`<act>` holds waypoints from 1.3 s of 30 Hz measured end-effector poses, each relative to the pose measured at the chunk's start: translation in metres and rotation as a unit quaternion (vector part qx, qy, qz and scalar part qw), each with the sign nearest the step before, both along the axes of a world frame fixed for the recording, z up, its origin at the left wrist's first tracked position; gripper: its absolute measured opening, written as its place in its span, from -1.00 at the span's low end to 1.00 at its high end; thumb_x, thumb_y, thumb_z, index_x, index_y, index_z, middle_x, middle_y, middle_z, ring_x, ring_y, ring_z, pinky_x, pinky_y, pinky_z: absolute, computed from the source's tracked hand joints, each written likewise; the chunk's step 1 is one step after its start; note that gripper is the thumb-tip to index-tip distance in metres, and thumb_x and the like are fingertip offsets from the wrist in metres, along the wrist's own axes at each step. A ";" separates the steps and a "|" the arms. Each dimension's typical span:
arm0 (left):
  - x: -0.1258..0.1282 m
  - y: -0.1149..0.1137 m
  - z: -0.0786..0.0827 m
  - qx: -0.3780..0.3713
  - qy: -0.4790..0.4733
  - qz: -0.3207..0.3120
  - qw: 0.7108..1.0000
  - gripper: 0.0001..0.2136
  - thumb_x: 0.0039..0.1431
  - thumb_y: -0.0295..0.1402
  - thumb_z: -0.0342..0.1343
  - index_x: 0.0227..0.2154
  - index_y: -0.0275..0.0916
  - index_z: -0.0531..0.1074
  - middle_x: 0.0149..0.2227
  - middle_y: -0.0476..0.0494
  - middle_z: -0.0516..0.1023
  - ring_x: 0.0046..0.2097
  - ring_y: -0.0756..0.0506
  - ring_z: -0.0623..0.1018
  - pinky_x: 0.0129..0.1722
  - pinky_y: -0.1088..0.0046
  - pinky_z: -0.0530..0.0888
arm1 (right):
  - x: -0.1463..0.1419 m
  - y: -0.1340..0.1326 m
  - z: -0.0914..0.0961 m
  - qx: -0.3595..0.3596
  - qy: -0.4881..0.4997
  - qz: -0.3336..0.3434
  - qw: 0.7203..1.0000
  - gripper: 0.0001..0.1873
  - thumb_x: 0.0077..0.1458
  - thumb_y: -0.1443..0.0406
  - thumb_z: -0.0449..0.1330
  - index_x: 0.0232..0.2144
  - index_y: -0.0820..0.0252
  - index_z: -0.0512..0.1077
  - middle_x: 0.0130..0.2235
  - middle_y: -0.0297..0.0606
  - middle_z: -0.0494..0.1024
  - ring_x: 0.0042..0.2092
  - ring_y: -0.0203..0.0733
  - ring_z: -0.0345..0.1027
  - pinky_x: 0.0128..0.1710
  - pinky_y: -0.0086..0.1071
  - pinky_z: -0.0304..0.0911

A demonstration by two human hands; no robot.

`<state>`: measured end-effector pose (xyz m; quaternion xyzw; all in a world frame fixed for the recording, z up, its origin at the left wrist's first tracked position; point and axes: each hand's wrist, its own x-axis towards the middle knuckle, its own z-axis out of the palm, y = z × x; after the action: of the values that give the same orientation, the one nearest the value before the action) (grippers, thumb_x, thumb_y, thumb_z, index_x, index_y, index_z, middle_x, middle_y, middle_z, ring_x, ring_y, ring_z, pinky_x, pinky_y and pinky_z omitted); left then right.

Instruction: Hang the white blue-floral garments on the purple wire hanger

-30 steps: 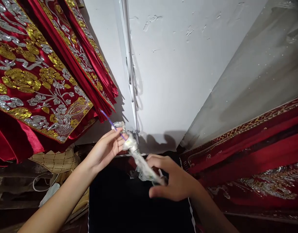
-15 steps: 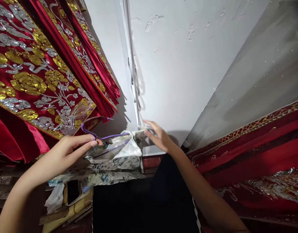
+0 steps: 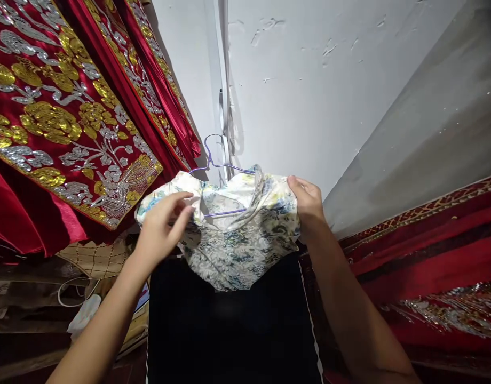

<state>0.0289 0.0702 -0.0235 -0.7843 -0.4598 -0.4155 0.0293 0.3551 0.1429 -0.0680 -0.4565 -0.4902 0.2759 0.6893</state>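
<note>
A short-sleeved floral top (image 3: pixel 229 256) in white, blue and yellow hangs in front of me on a thin purple hanger (image 3: pixel 210 160). The hook points up toward the wall, and the hanger's lower bar shows through the neckline. At the right shoulder, my right hand (image 3: pixel 307 200) is closed, pinching the sleeve's edge between thumb and fingers. By the left side of the collar is my left hand (image 3: pixel 163 221), its thumb and fingers apart over the cloth. Whether its fingertips touch the fabric is hard to tell.
Red garments with gold and silver sequins (image 3: pixel 49 125) hang at the left. A white metal rail (image 3: pixel 223 69) runs along the pale wall (image 3: pixel 293 106). More red embroidered cloth (image 3: pixel 441 277) lies at the right. Wooden slats and a white cable (image 3: pixel 63 296) are low on the left.
My left hand has let go of the hanger's neck and moved right to the collar. The hanger now stands hook-up with the top spread on it. My right hand has taken hold of the sleeve.
</note>
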 end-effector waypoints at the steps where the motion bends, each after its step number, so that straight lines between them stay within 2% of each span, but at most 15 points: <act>1: 0.004 0.001 -0.008 -0.044 0.010 -0.016 0.999 -0.68 0.32 -0.36 0.07 0.11 -0.16 0.38 -0.23 -0.09 0.56 -0.23 -0.09 0.55 -0.18 0.39 0.46 | 0.001 -0.002 0.001 0.001 -0.008 -0.015 1.000 -0.56 0.07 -0.04 0.29 -0.30 0.24 0.54 -0.31 -0.15 0.56 -0.21 -0.07 0.45 -0.23 -0.27 0.36; 3: 0.010 0.004 -0.023 -0.089 0.017 -0.044 0.995 -0.65 0.35 -0.36 0.02 0.17 -0.14 0.33 -0.16 -0.12 0.56 -0.17 -0.10 0.55 -0.14 0.38 0.46 | -0.002 -0.010 0.005 -0.004 -0.032 -0.023 0.999 -0.58 0.08 -0.03 0.30 -0.30 0.23 0.53 -0.30 -0.18 0.55 -0.20 -0.09 0.43 -0.21 -0.30 0.34; 5: 0.017 0.006 -0.036 -0.079 0.004 -0.066 0.995 -0.70 0.37 -0.37 -0.01 0.12 -0.15 0.38 -0.10 -0.15 0.55 -0.13 -0.11 0.54 -0.10 0.36 0.45 | -0.013 -0.017 0.013 0.005 -0.083 0.006 0.996 -0.60 0.13 -0.02 0.25 -0.40 0.23 0.50 -0.41 -0.26 0.48 -0.32 -0.18 0.36 -0.34 -0.37 0.28; 8: 0.024 0.007 -0.048 -0.052 -0.014 -0.088 0.995 -0.76 0.36 -0.38 0.00 0.02 -0.18 0.43 -0.14 -0.17 0.53 -0.17 -0.10 0.52 -0.13 0.37 0.44 | -0.027 -0.016 0.030 0.042 -0.142 0.053 0.988 -0.55 0.20 -0.01 0.18 -0.52 0.22 0.41 -0.54 -0.36 0.29 -0.45 -0.29 0.21 -0.47 -0.42 0.15; 10: 0.026 0.005 -0.051 -0.040 -0.011 -0.087 0.995 -0.76 0.36 -0.39 0.01 0.03 -0.18 0.43 -0.18 -0.17 0.52 -0.19 -0.10 0.51 -0.14 0.37 0.44 | -0.028 -0.008 0.040 0.076 -0.132 0.023 0.988 -0.56 0.19 -0.01 0.19 -0.50 0.22 0.44 -0.52 -0.35 0.32 -0.41 -0.27 0.25 -0.42 -0.41 0.20; 12: 0.027 0.003 -0.053 -0.027 0.009 -0.065 0.997 -0.76 0.35 -0.38 0.02 0.03 -0.19 0.43 -0.23 -0.16 0.52 -0.19 -0.11 0.50 -0.13 0.34 0.43 | -0.019 -0.002 0.043 0.094 -0.086 -0.039 0.991 -0.59 0.16 -0.02 0.21 -0.41 0.23 0.50 -0.45 -0.31 0.40 -0.33 -0.21 0.34 -0.31 -0.36 0.29; 15: 0.029 -0.001 -0.054 -0.032 0.040 -0.023 0.998 -0.71 0.35 -0.34 0.02 0.09 -0.19 0.38 -0.24 -0.16 0.51 -0.15 -0.15 0.49 -0.08 0.28 0.40 | -0.001 -0.005 0.030 0.062 -0.009 -0.104 0.993 -0.54 0.11 -0.05 0.24 -0.25 0.24 0.54 -0.35 -0.26 0.50 -0.20 -0.14 0.42 -0.12 -0.29 0.35; 17: 0.033 -0.004 -0.056 -0.053 0.030 -0.010 0.998 -0.69 0.35 -0.31 0.02 0.10 -0.20 0.34 -0.21 -0.17 0.52 -0.13 -0.16 0.50 -0.06 0.28 0.39 | 0.008 -0.015 0.014 0.015 0.020 -0.109 0.994 -0.50 0.09 -0.07 0.25 -0.20 0.25 0.54 -0.32 -0.25 0.52 -0.15 -0.12 0.44 -0.06 -0.25 0.35; 21: 0.046 -0.004 -0.065 -0.126 -0.060 0.000 0.990 -0.82 0.33 -0.21 0.03 -0.17 -0.19 0.39 -0.27 -0.12 0.54 -0.22 -0.12 0.53 -0.19 0.39 0.38 | 0.006 -0.037 -0.019 -0.034 0.051 -0.063 0.996 -0.55 0.12 -0.06 0.23 -0.29 0.23 0.53 -0.43 -0.30 0.44 -0.29 -0.15 0.39 -0.26 -0.30 0.36; 23: 0.052 0.004 -0.073 -0.154 -0.104 0.024 0.982 -0.78 0.31 -0.14 0.05 -0.31 -0.19 0.40 -0.32 -0.09 0.55 -0.29 -0.10 0.53 -0.27 0.43 0.35 | 0.000 -0.042 -0.030 -0.032 0.064 -0.054 0.996 -0.60 0.13 -0.04 0.21 -0.35 0.20 0.49 -0.44 -0.31 0.41 -0.35 -0.19 0.34 -0.35 -0.35 0.32; 28: 0.058 0.036 -0.092 -0.205 -0.170 0.111 0.958 -0.59 0.18 0.03 0.12 -0.55 -0.21 0.33 -0.52 -0.04 0.43 -0.46 -0.06 0.41 -0.43 0.46 0.24 | -0.006 -0.044 -0.039 -0.034 0.040 -0.032 0.998 -0.63 0.17 -0.03 0.17 -0.43 0.14 0.38 -0.47 -0.35 0.34 -0.44 -0.25 0.22 -0.45 -0.40 0.21; 30: 0.062 0.045 -0.098 -0.223 -0.213 0.085 0.947 -0.58 0.17 0.03 0.13 -0.57 -0.21 0.30 -0.57 0.01 0.33 -0.49 -0.04 0.34 -0.46 0.47 0.20 | -0.004 -0.045 -0.036 -0.029 0.011 -0.039 0.999 -0.61 0.19 -0.03 0.15 -0.46 0.13 0.35 -0.47 -0.35 0.31 -0.43 -0.25 0.19 -0.43 -0.40 0.18; 34: 0.075 0.046 -0.111 -0.201 -0.317 -0.023 0.926 -0.61 0.25 -0.07 0.07 -0.58 -0.21 0.27 -0.53 0.02 0.23 -0.42 -0.02 0.30 -0.37 0.47 0.26 | 0.004 -0.041 -0.034 -0.034 -0.016 -0.053 0.998 -0.59 0.20 -0.05 0.12 -0.46 0.14 0.34 -0.44 -0.34 0.30 -0.38 -0.23 0.20 -0.39 -0.39 0.18; 36: 0.079 0.041 -0.119 -0.193 -0.362 -0.026 0.911 -0.63 0.24 -0.10 0.09 -0.58 -0.22 0.25 -0.51 0.01 0.23 -0.39 -0.03 0.30 -0.33 0.47 0.27 | 0.008 -0.035 -0.038 -0.046 -0.011 -0.075 0.996 -0.58 0.20 -0.05 0.11 -0.44 0.15 0.36 -0.45 -0.34 0.29 -0.38 -0.22 0.20 -0.39 -0.38 0.17; 39: 0.080 0.029 -0.133 -0.194 -0.407 -0.003 0.893 -0.65 0.26 -0.13 0.07 -0.56 -0.21 0.24 -0.52 0.02 0.19 -0.42 -0.02 0.26 -0.38 0.47 0.25 | 0.011 -0.030 -0.053 -0.047 0.017 -0.154 0.987 -0.65 0.17 0.01 0.14 -0.35 0.17 0.41 -0.41 -0.34 0.34 -0.35 -0.21 0.25 -0.35 -0.36 0.19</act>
<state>0.1086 0.0993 -0.1564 -0.5381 -0.5005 -0.6010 -0.3144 0.3657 0.1133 -0.1208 -0.5540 -0.3889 0.1971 0.7093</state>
